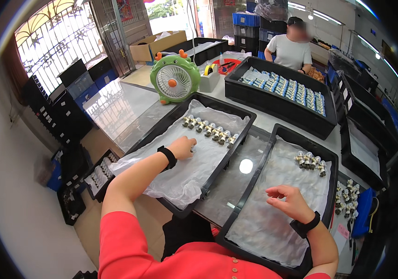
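My left hand [182, 148] is over the left black tray [250, 115], its fingers pinched together at the plastic liner. Something small and pale shows at the fingertips, too small to name. Just beyond that hand, several small figurines [207, 129] with clear round tops and dark bases stand in a slanting row on the white plastic sheet [180, 179]. Above the right black tray [233, 228], my right hand [291, 203] is open, thumb and fingers apart and holding nothing. A small cluster of similar figurines [309, 161] lies near that tray's far end.
A green animal-shaped fan [175, 78] stands behind the left tray. Farther right, a black tray [278, 109] holds rows of blue-and-white pieces [287, 88]. A co-worker in white [292, 53] is behind it. More figurines [347, 199] and a blue pouch [364, 211] lie at right.
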The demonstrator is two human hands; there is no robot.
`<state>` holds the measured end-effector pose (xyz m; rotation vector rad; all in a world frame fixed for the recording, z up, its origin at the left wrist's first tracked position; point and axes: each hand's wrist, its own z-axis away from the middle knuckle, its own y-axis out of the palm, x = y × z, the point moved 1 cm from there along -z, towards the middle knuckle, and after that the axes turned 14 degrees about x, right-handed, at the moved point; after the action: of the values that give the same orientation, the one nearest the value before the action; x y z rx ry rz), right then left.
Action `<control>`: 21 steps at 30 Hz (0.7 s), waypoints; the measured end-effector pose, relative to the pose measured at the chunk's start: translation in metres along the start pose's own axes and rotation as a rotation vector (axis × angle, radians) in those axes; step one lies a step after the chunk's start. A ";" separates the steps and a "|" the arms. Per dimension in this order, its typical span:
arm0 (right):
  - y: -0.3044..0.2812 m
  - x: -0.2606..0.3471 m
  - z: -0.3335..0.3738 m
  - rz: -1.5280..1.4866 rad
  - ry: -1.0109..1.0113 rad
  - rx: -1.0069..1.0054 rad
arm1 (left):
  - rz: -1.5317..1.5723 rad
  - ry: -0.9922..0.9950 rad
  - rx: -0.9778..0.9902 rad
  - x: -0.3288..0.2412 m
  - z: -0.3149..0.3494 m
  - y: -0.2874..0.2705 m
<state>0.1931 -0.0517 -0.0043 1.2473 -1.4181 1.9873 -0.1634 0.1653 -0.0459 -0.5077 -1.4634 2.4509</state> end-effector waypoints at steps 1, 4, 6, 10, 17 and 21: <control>0.000 -0.001 0.000 0.008 0.004 -0.001 | 0.002 0.006 -0.001 0.003 -0.005 0.003; 0.001 -0.003 0.001 0.020 0.011 -0.008 | 0.017 0.023 0.014 0.011 -0.022 0.009; -0.002 0.000 0.002 0.011 0.012 -0.019 | 0.037 0.036 0.047 0.013 -0.031 0.006; -0.002 0.003 0.001 0.016 -0.005 -0.022 | 0.058 0.073 -0.004 0.002 -0.017 -0.004; 0.007 -0.001 0.000 0.062 -0.010 0.004 | 0.308 0.151 -0.160 -0.025 0.009 -0.029; 0.018 -0.010 -0.002 0.011 -0.110 0.046 | 0.461 0.296 -0.282 -0.064 0.033 -0.039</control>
<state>0.1839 -0.0562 -0.0225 1.3916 -1.4404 1.9963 -0.1175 0.1329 0.0137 -1.3367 -1.7153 2.3393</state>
